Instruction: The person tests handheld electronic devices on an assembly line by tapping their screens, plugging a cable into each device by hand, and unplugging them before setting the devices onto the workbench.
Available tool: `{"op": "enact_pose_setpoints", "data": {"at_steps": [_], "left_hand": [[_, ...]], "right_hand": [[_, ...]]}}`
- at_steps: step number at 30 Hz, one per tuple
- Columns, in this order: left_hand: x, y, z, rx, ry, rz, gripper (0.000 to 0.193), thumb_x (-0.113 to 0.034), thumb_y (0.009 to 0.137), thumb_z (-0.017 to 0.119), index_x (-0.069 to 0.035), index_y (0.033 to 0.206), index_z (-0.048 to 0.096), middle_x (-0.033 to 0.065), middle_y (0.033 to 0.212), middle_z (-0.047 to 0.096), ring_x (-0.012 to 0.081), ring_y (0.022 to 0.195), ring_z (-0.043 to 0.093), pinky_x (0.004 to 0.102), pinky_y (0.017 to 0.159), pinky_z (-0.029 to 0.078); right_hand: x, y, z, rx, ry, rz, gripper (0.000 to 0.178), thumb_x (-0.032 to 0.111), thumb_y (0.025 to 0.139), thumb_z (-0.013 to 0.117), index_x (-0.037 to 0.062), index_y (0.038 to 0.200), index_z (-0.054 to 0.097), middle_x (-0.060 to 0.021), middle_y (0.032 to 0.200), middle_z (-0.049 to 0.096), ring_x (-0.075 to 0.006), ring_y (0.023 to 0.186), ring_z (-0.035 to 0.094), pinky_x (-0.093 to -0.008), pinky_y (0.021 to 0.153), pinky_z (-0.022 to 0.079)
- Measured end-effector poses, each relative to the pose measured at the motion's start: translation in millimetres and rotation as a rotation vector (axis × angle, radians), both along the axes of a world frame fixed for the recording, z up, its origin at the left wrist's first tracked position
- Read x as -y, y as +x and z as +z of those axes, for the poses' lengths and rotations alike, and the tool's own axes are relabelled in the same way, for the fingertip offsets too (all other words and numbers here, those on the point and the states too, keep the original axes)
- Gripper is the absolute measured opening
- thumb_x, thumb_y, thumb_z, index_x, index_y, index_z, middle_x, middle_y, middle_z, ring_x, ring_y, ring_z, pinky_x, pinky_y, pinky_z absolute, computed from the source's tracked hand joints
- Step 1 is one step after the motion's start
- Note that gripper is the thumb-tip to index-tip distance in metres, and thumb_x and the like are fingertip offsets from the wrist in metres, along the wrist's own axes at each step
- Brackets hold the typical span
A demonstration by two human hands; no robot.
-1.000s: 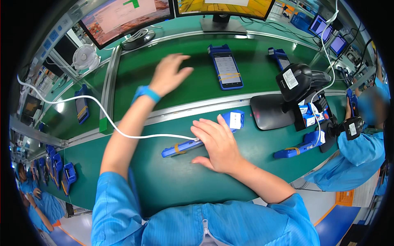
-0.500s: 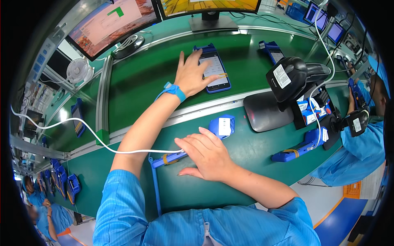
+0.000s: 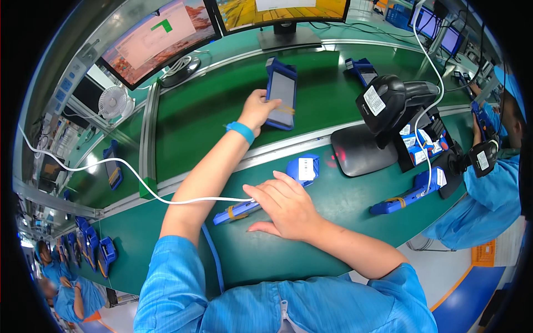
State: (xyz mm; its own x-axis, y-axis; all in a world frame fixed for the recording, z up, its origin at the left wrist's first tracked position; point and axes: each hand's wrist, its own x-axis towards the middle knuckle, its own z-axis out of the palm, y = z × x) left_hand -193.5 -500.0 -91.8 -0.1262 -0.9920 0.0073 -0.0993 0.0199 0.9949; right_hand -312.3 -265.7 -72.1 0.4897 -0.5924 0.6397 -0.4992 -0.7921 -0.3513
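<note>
On the green belt at the far middle, my left hand (image 3: 256,112), with a blue band on its wrist, is closed around the left edge of a blue handheld terminal (image 3: 283,91). That terminal's screen looks plain grey, and a yellow band crosses its lower part. Nearer to me, my right hand (image 3: 288,208) lies over the middle of a second blue terminal (image 3: 304,168), fingers extended and thumb spread apart. A white cable (image 3: 200,200) crosses my left forearm and ends at the right fingertips. How it joins the second terminal is hidden.
A black scanner on a stand (image 3: 383,108) stands to the right, with another terminal (image 3: 408,197) below it. Further terminals (image 3: 363,72) lie on the belt and at the left edge. Two monitors (image 3: 283,14) stand behind. A co-worker (image 3: 483,194) sits at right.
My left hand went from spread above the terminal's screen to gripping its left edge. The terminal turned slightly, and its screen went from bright to grey. My right hand stays over the second terminal.
</note>
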Motion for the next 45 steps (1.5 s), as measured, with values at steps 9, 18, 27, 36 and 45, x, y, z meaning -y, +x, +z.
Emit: {"op": "enact_pose_setpoints", "data": {"at_steps": [9, 18, 27, 36, 45], "left_hand": [[-148, 132, 79, 0.527, -0.407, -0.181, 0.041, -0.002, 0.088, 0.068, 0.003, 0.128, 0.058, 0.015, 0.114, 0.07, 0.0229, 0.105, 0.068, 0.0341, 0.091, 0.052], [-328, 209, 87, 0.852, -0.2, 0.155, 0.035, 0.003, 0.086, 0.064, -0.001, 0.121, 0.062, 0.0206, 0.098, 0.07, 0.0345, 0.089, 0.072, 0.0387, 0.078, 0.055], [-361, 212, 72, 1.035, -0.367, 0.295, 0.037, -0.001, 0.085, 0.066, -0.005, 0.121, 0.062, 0.0156, 0.106, 0.068, 0.0356, 0.095, 0.067, 0.0431, 0.081, 0.054], [-363, 211, 77, 1.067, -0.335, 0.209, 0.037, -0.003, 0.085, 0.066, -0.006, 0.121, 0.058, 0.0136, 0.103, 0.065, 0.0359, 0.097, 0.065, 0.0455, 0.08, 0.053], [-364, 211, 76, 1.073, -0.355, 0.232, 0.035, -0.002, 0.086, 0.064, -0.006, 0.121, 0.059, 0.0117, 0.102, 0.065, 0.0342, 0.096, 0.065, 0.0448, 0.078, 0.054]], "right_hand": [[-1, -2, 2, 0.023, -0.005, -0.031, 0.078, 0.045, 0.076, 0.08, 0.0036, 0.137, 0.054, -0.0072, 0.102, 0.064, -0.0242, 0.098, 0.063, -0.0455, 0.106, 0.043], [2, 9, 5, -0.014, -0.029, -0.116, 0.052, 0.04, 0.072, 0.085, 0.0073, 0.107, 0.063, -0.0073, 0.096, 0.064, -0.0272, 0.092, 0.062, -0.0437, 0.093, 0.046], [16, 1, 17, -0.064, -0.076, -0.109, 0.049, 0.04, 0.065, 0.088, 0.0093, 0.094, 0.063, -0.0051, 0.088, 0.063, -0.0278, 0.086, 0.06, -0.0406, 0.082, 0.043], [48, -55, 22, -0.094, -0.184, -0.406, 0.05, 0.033, 0.064, 0.09, 0.0071, 0.096, 0.061, -0.0069, 0.089, 0.062, -0.0289, 0.089, 0.059, -0.0416, 0.085, 0.04], [48, -36, 25, -0.074, -0.149, -0.354, 0.051, 0.033, 0.066, 0.089, 0.0076, 0.1, 0.06, -0.0059, 0.091, 0.062, -0.0296, 0.09, 0.058, -0.0418, 0.084, 0.041]]}}
